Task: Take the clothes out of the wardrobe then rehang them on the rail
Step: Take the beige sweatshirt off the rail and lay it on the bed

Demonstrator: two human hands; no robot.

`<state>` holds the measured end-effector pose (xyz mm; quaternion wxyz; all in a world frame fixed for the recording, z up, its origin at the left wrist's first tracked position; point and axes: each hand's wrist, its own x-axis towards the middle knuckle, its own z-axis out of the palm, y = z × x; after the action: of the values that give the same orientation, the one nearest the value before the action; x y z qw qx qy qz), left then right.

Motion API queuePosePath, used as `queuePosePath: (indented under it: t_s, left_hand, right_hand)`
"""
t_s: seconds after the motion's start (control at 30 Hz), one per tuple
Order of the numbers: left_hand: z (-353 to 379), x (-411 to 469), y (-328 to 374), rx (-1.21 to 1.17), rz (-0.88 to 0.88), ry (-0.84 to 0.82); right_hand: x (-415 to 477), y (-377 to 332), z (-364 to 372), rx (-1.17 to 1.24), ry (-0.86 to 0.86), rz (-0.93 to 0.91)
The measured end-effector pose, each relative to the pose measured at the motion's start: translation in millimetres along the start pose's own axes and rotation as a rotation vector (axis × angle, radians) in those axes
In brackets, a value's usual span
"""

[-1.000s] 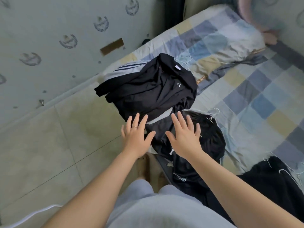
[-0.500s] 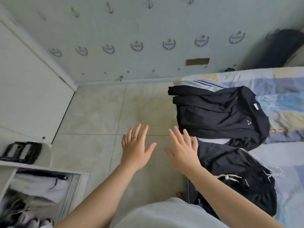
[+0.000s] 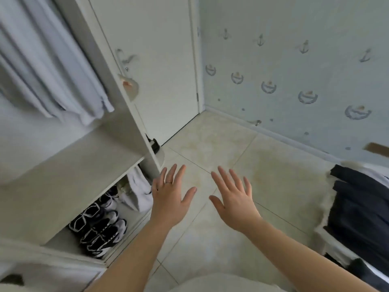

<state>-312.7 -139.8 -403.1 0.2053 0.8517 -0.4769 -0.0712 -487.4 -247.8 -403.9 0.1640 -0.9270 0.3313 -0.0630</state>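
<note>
Both forearms reach forward and down, palms facing the floor (image 3: pixel 210 140). The left hand (image 3: pixel 170 197) is fully open with fingers spread and thumb out, holding nothing; a ring (image 3: pixel 169 182) sits on one finger. The right hand (image 3: pixel 233 203) is equally flat and splayed, also empty, and the two hands hang side by side, apart, above the tiles.

To the left stands the open wardrobe (image 3: pixel 117 114). Pale clothes (image 3: pixel 52 66) hang in its upper compartment, above a bare shelf (image 3: pixel 63 182). The compartment beneath that shelf holds black-and-white sneakers (image 3: pixel 99 230) and, behind them, a white fabric item (image 3: pixel 139 190) too blurred to identify. Dark clothes (image 3: pixel 362 207) lie piled on the bed (image 3: pixel 324 209) at the right edge, well apart from both hands.
</note>
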Motion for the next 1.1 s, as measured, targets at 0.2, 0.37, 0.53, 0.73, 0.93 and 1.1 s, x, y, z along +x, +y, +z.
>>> queuePosePath:
  t_s: [0.2,0.37,0.53,0.73,0.93,1.1]
  left_hand:
    - [-97,3,-92,0.027,-0.140,0.219]
    - [-193,28,-140,0.037,-0.169,0.445]
    - [-291,67,-180,0.113,-0.145,0.645]
    - [-406,130,-208,0.269,-0.101,0.828]
    - [-508,196,-214,0.353,-0.048,0.939]
    - [-586,247,-217,0.426,-0.049,0.983]
  right_hand:
    - [87,-122,-22,-0.019,0.081,-0.284]
    - [159,-215,-64,-0.016,0.229,-0.517]
    - [231,-299,-119,0.017,0.404,-0.719]
    - [316,-376,-196,0.019,0.591,-0.911]
    - [380,-433,-281,-0.017,0.772,-0.996]
    - [422,-480,-354,-0.079,0.917,-1.013]
